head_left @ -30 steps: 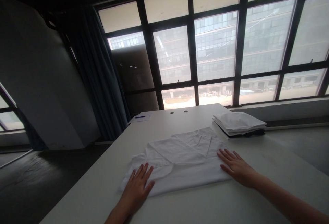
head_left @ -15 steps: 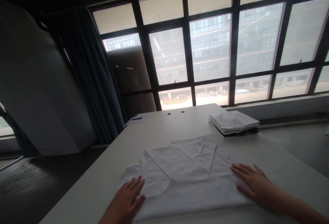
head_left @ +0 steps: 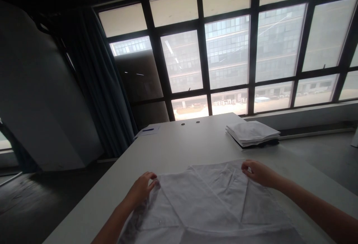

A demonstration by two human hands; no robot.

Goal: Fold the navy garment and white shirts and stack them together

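A white garment point(head_left: 207, 199) with overlapping folded panels and crease lines lies across the near part of the table, its lower part cut off by the bottom of the view. My left hand point(head_left: 144, 188) pinches its upper left corner between thumb and fingers. At the upper right corner, the fingers of my right hand point(head_left: 254, 171) are closed on the cloth's edge. The left side of the garment hangs loose and darker below my left hand. Between the hands the far edge of the cloth runs fairly straight.
The white table point(head_left: 179, 143) stretches toward large windows. A stack of folded white cloth point(head_left: 251, 134) with something black beneath it sits at the right edge. Paper with a blue pen point(head_left: 148, 129) lies at the far left corner. A dark blue curtain point(head_left: 103, 87) hangs beyond.
Both hands were lying flat on the garment with fingers spread; now they have moved to its far corners and closed on them. The garment has shifted toward me.
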